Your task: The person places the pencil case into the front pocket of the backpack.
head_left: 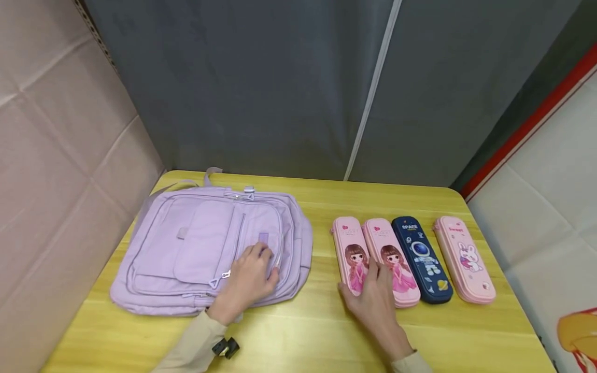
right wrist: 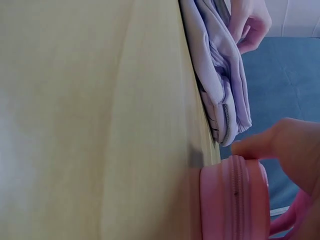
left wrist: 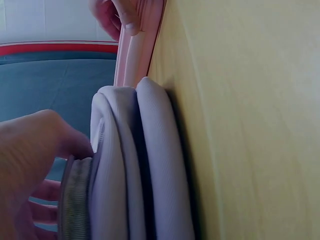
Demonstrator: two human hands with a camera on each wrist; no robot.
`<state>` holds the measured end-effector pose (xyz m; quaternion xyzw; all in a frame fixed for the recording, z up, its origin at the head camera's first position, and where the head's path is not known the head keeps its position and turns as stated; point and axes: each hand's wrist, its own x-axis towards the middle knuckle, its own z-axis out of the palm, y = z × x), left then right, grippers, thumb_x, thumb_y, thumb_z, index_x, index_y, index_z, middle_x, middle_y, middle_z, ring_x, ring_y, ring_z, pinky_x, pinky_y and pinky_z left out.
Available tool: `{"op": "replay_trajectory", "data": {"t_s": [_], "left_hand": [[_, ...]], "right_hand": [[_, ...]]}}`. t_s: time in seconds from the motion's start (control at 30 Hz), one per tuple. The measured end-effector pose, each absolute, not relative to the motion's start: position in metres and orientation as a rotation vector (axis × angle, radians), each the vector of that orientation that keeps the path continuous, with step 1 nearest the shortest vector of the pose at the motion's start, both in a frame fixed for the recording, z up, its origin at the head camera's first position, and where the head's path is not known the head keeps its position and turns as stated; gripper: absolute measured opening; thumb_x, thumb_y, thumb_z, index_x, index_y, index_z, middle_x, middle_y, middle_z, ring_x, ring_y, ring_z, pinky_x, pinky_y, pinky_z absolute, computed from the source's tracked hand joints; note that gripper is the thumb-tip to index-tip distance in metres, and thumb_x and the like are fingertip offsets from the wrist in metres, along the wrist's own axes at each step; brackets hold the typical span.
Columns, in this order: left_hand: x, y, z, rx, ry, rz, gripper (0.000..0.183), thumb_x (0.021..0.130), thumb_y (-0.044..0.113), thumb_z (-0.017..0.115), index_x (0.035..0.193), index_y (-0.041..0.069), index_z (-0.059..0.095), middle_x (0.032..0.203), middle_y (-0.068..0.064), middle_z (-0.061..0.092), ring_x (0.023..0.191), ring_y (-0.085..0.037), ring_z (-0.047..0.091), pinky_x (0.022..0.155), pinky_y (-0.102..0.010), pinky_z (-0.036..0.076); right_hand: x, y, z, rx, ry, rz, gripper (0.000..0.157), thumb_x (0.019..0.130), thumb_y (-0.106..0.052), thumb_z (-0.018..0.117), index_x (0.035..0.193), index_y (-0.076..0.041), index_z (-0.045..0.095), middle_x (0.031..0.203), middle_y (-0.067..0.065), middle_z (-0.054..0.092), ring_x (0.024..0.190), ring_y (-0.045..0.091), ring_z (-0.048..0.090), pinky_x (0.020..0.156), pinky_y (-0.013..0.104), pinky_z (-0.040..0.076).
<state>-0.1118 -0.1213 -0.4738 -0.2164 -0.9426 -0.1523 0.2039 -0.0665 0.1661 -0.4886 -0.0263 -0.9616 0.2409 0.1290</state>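
Head view records a yellow wood-grain table (head_left: 298,336) carrying a lilac fabric backpack (head_left: 205,238) toward its left edge and four oblong zipped cases toward its right edge. Right hand (head_left: 373,303) is at the near end of the leftmost, a pink case with a doll print (head_left: 351,251), thumb on one side, fingers on the other, holding it across its width. From those fingers the case extends toward the far table edge, its long axis running far to near; the backpack lies near, to the left, its long axis running left to right. Left hand (head_left: 249,272) is the nearer to the backpack; left wrist view shows its thumb and fingers pinching a zipped edge (left wrist: 77,200). Right of the held case lie a second pink doll-print case (head_left: 392,259), a navy astronaut case (head_left: 422,259) and, set apart, a pink rabbit case (head_left: 465,259). Legible lettering: "SPACE" on the navy case, apparently "Sweet" on the rabbit case. Pale lettering on both doll-print cases cannot be read. No brand could be made out on the backpack.
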Motion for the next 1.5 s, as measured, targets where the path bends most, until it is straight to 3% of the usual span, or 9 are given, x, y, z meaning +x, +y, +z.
{"op": "replay_trajectory", "data": {"t_s": [0.23, 0.5, 0.8, 1.03, 1.2, 1.5], "left_hand": [[-0.115, -0.116, -0.479, -0.533, -2.441, -0.445, 0.007, 0.073, 0.012, 0.07, 0.073, 0.008, 0.065, 0.075, -0.004, 0.063, 0.064, -0.026, 0.059, 0.05, -0.04, 0.051], [-0.118, -0.115, -0.467, -0.449, -2.421, -0.54, 0.008, 0.074, 0.008, 0.071, 0.07, 0.008, 0.064, 0.068, -0.005, 0.066, 0.052, -0.022, 0.06, 0.045, -0.036, 0.051], [-0.126, -0.131, -0.449, -0.457, -2.161, -0.7, 0.004, 0.076, 0.0, 0.062, 0.074, 0.004, 0.062, 0.067, -0.008, 0.063, 0.054, -0.022, 0.062, 0.046, -0.035, 0.052], [-0.128, -0.147, -0.436, -0.432, -2.025, -0.836, 0.008, 0.078, -0.003, 0.061, 0.077, 0.003, 0.066, 0.068, -0.008, 0.068, 0.056, -0.017, 0.064, 0.051, -0.03, 0.054], [-0.128, -0.152, -0.436, -0.404, -2.005, -0.903, 0.009, 0.079, -0.003, 0.063, 0.078, 0.005, 0.068, 0.07, -0.008, 0.071, 0.056, -0.017, 0.065, 0.052, -0.028, 0.055], [-0.13, -0.157, -0.435, -0.392, -1.967, -0.958, 0.009, 0.08, -0.003, 0.063, 0.078, 0.004, 0.068, 0.079, -0.01, 0.075, 0.059, -0.021, 0.068, 0.055, -0.025, 0.057]], "right_hand": [[-0.056, 0.17, -0.482, -0.101, -2.865, 0.665, 0.106, 0.069, -0.034, 0.091, 0.141, 0.02, 0.035, 0.12, 0.039, 0.047, 0.111, 0.049, 0.051, 0.096, 0.061, 0.047], [-0.054, 0.174, -0.481, -0.131, -2.871, 0.638, 0.098, 0.068, -0.035, 0.092, 0.131, 0.021, 0.043, 0.114, 0.04, 0.052, 0.104, 0.05, 0.056, 0.09, 0.059, 0.051], [-0.058, 0.178, -0.485, -0.111, -2.764, 0.696, 0.091, 0.063, -0.028, 0.094, 0.127, 0.02, 0.05, 0.107, 0.033, 0.055, 0.099, 0.046, 0.055, 0.088, 0.057, 0.05], [-0.062, 0.184, -0.486, -0.122, -2.68, 0.877, 0.087, 0.063, -0.02, 0.093, 0.13, 0.015, 0.05, 0.12, 0.033, 0.056, 0.113, 0.047, 0.053, 0.1, 0.061, 0.044], [-0.065, 0.193, -0.483, -0.103, -2.65, 0.946, 0.086, 0.065, -0.02, 0.092, 0.133, 0.01, 0.05, 0.125, 0.03, 0.056, 0.116, 0.046, 0.054, 0.101, 0.061, 0.043], [-0.088, 0.207, -0.473, 0.182, -2.668, 1.094, 0.084, 0.067, -0.03, 0.094, 0.136, -0.002, 0.055, 0.13, 0.015, 0.062, 0.118, 0.03, 0.058, 0.1, 0.04, 0.041]]}}
